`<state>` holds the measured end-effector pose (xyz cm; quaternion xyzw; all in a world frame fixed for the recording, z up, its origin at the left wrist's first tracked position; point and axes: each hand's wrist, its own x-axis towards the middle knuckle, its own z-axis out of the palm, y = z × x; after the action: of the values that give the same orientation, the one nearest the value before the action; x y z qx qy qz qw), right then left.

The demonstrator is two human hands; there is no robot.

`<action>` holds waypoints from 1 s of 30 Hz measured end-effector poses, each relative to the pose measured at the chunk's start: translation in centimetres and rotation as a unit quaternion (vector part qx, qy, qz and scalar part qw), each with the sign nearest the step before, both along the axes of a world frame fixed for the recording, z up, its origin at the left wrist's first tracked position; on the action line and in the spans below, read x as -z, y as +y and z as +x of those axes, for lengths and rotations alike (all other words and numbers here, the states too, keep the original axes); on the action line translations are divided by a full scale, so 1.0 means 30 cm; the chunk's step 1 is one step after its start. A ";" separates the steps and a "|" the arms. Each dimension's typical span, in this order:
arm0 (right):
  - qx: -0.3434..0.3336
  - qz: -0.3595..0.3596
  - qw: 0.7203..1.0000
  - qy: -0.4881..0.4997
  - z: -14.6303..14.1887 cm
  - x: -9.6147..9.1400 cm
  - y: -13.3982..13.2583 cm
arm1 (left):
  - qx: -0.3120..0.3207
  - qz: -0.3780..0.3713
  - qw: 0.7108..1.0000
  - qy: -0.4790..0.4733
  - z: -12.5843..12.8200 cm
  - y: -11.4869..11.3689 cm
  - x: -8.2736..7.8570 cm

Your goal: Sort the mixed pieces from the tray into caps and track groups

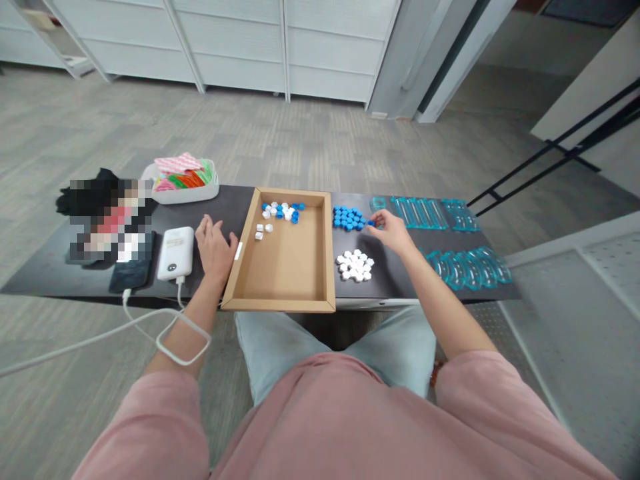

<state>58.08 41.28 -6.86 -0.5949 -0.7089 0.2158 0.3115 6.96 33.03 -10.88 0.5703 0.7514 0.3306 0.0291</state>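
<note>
My right hand is at the right edge of a cluster of small blue hexagonal pieces, with thumb and fingertips closed on one blue piece. Nearer to me lies a cluster of white hexagonal pieces. My left hand rests on the table against the left wall of a shallow cardboard box, fingers spread and holding nothing. Inside the box, mixed blue and white pieces lie close together toward the back left. A few white pieces sit apart in front of them.
A white power bank with a cable lies left of my left hand, near a dark phone. Behind stands a white basket of colourful items. Teal transparent plastic pieces lie in rows at the table's right.
</note>
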 end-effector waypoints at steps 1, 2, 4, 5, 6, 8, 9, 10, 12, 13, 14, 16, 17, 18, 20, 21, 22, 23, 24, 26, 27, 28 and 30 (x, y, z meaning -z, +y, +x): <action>0.005 -0.005 1.000 -0.005 0.024 0.029 -0.004 | 0.001 0.005 1.000 -0.001 -0.004 0.005 0.006; 0.009 -0.009 1.000 -0.012 0.038 0.054 -0.007 | 0.003 0.008 1.000 -0.002 -0.007 0.009 0.011; 0.009 -0.006 0.999 -0.033 0.049 0.090 -0.008 | 0.008 0.010 1.000 -0.005 -0.012 0.015 0.015; 0.005 0.001 0.999 -0.044 0.049 0.101 -0.007 | 0.009 0.010 1.000 -0.007 -0.014 0.017 0.016; 0.000 0.009 0.999 -0.053 0.048 0.107 -0.005 | 0.008 0.010 1.000 -0.008 -0.016 0.018 0.016; -0.016 0.026 0.997 -0.065 0.046 0.113 0.000 | 0.006 0.011 1.000 -0.008 -0.018 0.020 0.016; -0.022 0.031 0.997 -0.066 0.045 0.114 0.003 | 0.005 0.012 1.000 -0.005 -0.019 0.021 0.017; -0.024 0.034 0.997 -0.063 0.045 0.115 0.005 | 0.005 0.012 1.000 -0.001 -0.021 0.022 0.019; -0.013 0.035 0.998 -0.046 0.043 0.121 0.008 | 0.005 0.011 1.000 0.012 -0.024 0.024 0.024; -0.005 0.034 0.999 -0.033 0.041 0.125 0.009 | 0.007 0.010 1.000 0.019 -0.026 0.025 0.026; 0.003 0.034 0.999 -0.019 0.038 0.130 0.009 | 0.009 0.007 1.000 0.025 -0.027 0.025 0.028; 0.010 0.040 0.999 0.003 0.030 0.140 0.007 | 0.010 -0.003 0.999 0.031 -0.026 0.025 0.027; 0.009 0.045 0.999 0.009 0.026 0.144 0.004 | 0.009 -0.010 0.999 0.031 -0.024 0.024 0.025; 0.009 0.049 0.999 0.008 0.021 0.148 0.001 | 0.008 -0.018 0.999 0.029 -0.022 0.023 0.022; 0.015 0.056 0.998 -0.010 0.013 0.153 -0.007 | 0.007 -0.031 0.999 0.026 -0.016 0.021 0.014; 0.023 0.057 0.998 -0.025 0.008 0.155 -0.012 | 0.008 -0.036 0.999 0.025 -0.014 0.021 0.010; 0.032 0.056 0.997 -0.042 0.002 0.156 -0.017 | 0.007 -0.039 0.999 0.023 -0.012 0.021 0.007; 0.043 0.054 0.996 -0.061 -0.004 0.156 -0.021 | 0.007 -0.042 0.999 0.022 -0.011 0.021 0.005; 0.051 0.050 0.994 -0.080 -0.010 0.156 -0.026 | 0.005 -0.043 0.999 0.021 -0.012 0.022 0.005; 0.061 0.039 0.991 -0.114 -0.022 0.152 -0.035 | 0.002 -0.039 0.999 0.023 -0.015 0.025 0.010; 0.064 0.034 0.989 -0.127 -0.027 0.148 -0.040 | 0.002 -0.035 0.999 0.025 -0.018 0.026 0.015; 0.066 0.032 0.988 -0.137 -0.031 0.142 -0.045 | 0.003 -0.029 0.999 0.028 -0.021 0.027 0.021; 0.072 0.034 0.986 -0.144 -0.038 0.122 -0.055 | 0.006 -0.018 0.999 0.034 -0.027 0.030 0.034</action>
<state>56.94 39.63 -10.52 -0.6584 -0.7084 0.0807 0.2413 6.14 33.93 -11.90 0.5853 0.7540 0.2978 0.0162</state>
